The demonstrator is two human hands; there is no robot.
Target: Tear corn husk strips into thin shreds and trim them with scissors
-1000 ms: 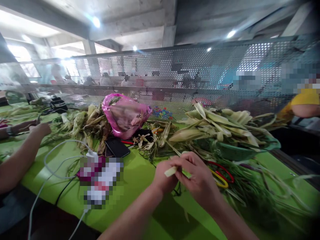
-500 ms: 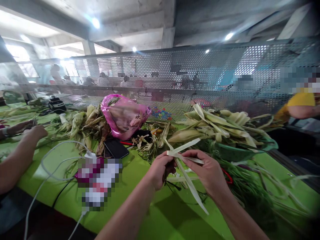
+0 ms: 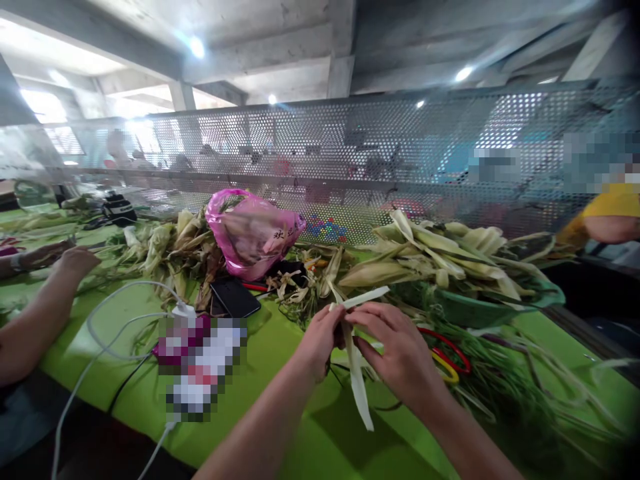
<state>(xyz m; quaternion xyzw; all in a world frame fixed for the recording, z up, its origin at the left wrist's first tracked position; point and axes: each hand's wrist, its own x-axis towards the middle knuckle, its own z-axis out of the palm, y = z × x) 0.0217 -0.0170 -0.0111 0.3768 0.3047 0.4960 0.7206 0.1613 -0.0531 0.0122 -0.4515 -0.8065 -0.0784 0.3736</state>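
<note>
Pale corn husk strips point(image 3: 359, 380) cross each other above the green table. My left hand point(image 3: 320, 337) pinches them at the crossing between thumb and fingers. Close by on the right, my right hand point(image 3: 395, 343) has its fingertips bent onto the strips at the same crossing, its thumb lower down. One strip end points up and to the right, and another hangs down between my hands. Just beyond my right hand lie red-handled scissors point(image 3: 453, 353) with a yellow loop point(image 3: 447, 368) beside them, both partly covered by green fibres.
A green basket point(image 3: 475, 308) heaped with corn husks point(image 3: 450, 257) stands at right. A pink plastic bag point(image 3: 253, 233), a phone point(image 3: 235, 297), a power strip point(image 3: 207, 367) and white cables point(image 3: 95, 333) lie left. Another person's hands point(image 3: 75, 259) work at far left. A perforated metal screen point(image 3: 320, 147) closes the back.
My right hand has moved in toward the crossing, over the strip that pointed right. The hanging strip has swung left to hang more steeply. A yellow loop has come into sight behind my right hand.
</note>
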